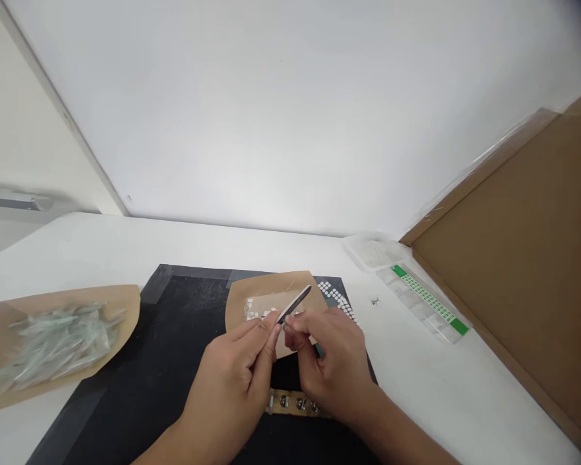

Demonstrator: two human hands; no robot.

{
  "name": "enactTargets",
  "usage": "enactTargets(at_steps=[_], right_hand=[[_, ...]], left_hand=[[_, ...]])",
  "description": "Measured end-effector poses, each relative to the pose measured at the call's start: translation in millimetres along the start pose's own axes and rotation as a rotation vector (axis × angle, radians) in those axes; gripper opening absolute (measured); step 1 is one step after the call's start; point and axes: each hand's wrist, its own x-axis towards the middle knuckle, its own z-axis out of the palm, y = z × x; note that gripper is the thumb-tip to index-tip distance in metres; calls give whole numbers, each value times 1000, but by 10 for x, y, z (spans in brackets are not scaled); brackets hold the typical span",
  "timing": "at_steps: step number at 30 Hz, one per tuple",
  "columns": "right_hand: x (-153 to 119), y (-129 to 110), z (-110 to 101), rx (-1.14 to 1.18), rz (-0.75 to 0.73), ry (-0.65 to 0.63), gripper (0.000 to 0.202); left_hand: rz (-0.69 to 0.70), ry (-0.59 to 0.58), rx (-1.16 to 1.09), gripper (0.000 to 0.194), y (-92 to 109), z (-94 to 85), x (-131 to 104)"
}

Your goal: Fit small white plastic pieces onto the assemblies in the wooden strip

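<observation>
Above the middle of a black mat (174,336), my left hand (237,378) is closed, with thumb and fingers pinching the lower end of a thin dark strip with a pale edge (295,305). My right hand (329,355) is closed too, its fingertips pressed together right beside that end; what they hold is too small to make out. Behind the hands lies a brown paper tray (271,284) with small white pieces (250,309) in it. A tan strip bearing several metal clips (284,402) rests on the mat, partly hidden by my right hand.
At the left is a brown paper tray (126,298) of clear plastic packets (62,342). White round stickers (341,300) lie at the mat's right. Farther right are small metal bits (376,301), a compartment box with a green label (428,300), a clear tray (375,252) and cardboard (523,258).
</observation>
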Motion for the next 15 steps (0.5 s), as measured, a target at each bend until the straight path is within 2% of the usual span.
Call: enactTargets(at_steps=[3, 7, 11, 15], right_hand=[[-3, -19, 4, -34, 13, 59, 21], [0, -25, 18, 22, -19, -4, 22], [2, -16, 25, 4, 16, 23, 23], [-3, -18, 30, 12, -3, -14, 21]], left_hand=[[-7, -2, 0, 27, 0, 3, -7], [-10, -1, 13, 27, -22, 7, -9], [-5, 9, 13, 28, -36, 9, -6], [-7, 0, 16, 27, -31, 2, -6]])
